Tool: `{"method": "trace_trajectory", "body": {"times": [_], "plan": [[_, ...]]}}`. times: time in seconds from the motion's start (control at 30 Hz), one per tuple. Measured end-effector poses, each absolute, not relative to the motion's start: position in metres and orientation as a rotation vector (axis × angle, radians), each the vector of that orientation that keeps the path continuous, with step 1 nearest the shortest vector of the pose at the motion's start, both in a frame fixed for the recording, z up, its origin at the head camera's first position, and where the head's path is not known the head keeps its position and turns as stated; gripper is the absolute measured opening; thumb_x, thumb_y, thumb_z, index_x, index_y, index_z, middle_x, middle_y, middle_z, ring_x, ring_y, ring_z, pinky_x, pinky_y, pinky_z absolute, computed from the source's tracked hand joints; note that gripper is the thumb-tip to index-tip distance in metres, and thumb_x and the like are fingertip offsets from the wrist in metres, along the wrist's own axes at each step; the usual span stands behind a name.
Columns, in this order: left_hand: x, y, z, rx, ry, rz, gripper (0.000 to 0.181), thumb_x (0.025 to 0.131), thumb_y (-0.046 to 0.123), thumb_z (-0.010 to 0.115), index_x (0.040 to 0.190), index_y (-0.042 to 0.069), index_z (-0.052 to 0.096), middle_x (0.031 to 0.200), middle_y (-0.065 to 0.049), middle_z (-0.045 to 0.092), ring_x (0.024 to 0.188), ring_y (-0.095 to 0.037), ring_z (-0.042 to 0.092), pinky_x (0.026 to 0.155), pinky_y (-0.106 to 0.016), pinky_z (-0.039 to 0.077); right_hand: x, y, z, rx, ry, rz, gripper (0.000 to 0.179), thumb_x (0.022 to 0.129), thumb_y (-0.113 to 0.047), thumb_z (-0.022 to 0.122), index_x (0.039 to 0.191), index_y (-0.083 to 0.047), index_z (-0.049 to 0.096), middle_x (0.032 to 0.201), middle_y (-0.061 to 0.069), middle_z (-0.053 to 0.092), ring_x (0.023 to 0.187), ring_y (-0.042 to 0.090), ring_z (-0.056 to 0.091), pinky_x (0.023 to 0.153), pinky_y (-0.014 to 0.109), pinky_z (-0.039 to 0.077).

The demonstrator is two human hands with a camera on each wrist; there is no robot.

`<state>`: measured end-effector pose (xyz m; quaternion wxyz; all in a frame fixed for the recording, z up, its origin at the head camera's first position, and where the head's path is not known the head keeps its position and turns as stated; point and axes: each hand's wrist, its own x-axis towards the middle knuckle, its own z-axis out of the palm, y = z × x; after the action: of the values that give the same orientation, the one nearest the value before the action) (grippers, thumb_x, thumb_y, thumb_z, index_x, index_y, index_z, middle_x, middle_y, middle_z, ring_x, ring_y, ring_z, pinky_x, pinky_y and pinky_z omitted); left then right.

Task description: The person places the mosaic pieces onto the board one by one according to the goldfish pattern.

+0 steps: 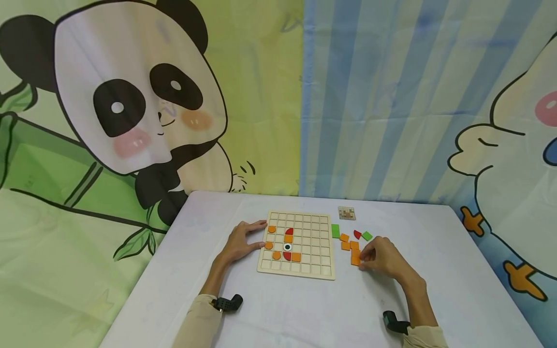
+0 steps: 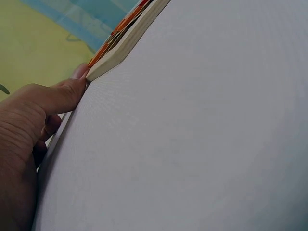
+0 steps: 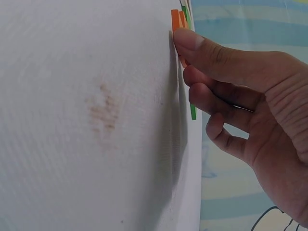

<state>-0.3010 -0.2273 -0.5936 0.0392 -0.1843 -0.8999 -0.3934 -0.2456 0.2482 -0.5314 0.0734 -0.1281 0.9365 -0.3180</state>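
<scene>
A light wooden grid board (image 1: 314, 251) lies on the white table. Its left part carries orange discs (image 1: 276, 255), red quarter-circle tiles (image 1: 287, 256), orange squares (image 1: 296, 257) and a black-and-white eye disc (image 1: 287, 247). My left hand (image 1: 238, 241) rests at the board's left edge, thumb and fingertips spread along it; the left wrist view shows the thumb (image 2: 72, 94) at the board's corner. Right of the board, my right hand (image 1: 384, 260) pinches an orange square tile (image 3: 175, 20) between thumb and fingers, at the near end of a group of orange squares.
Loose orange squares (image 1: 345, 245), a red quarter-circle (image 1: 357, 234), a green tile (image 1: 367, 236) and another green tile (image 1: 335, 231) lie right of the board. Behind them is a small patterned card (image 1: 346, 213). A cartoon-printed curtain (image 1: 370, 96) hangs along the table's far edge.
</scene>
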Motion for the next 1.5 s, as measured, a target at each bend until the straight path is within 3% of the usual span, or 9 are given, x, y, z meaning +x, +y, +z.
{"method": "trace_trajectory", "body": {"times": [0.83,1.5], "plan": [[-0.3008,-0.2278,-0.5962,-0.55,-2.761,-1.189,0.066,0.088,0.027,0.093,0.149,0.023,0.069,0.16,0.009,0.062,0.108,-0.016,0.056,0.1,-0.039,0.042,-0.2458,0.2438,-0.5347,-0.44,2.835,-0.967,0.021,0.076,-0.008,0.099,0.091,-0.007,0.085,0.077,-0.003,0.073,0.071,0.014,0.06,0.065,0.024,0.053],[-0.2993,-0.2276,-0.5953,-0.534,-2.77,-1.195,0.067,0.088,0.029,0.093,0.15,0.025,0.069,0.162,0.01,0.061,0.112,-0.017,0.057,0.104,-0.044,0.043,-0.247,0.2432,-0.5387,-0.503,2.793,-1.004,0.021,0.078,-0.005,0.097,0.095,-0.006,0.085,0.078,-0.003,0.071,0.069,0.014,0.06,0.064,0.024,0.054]]}}
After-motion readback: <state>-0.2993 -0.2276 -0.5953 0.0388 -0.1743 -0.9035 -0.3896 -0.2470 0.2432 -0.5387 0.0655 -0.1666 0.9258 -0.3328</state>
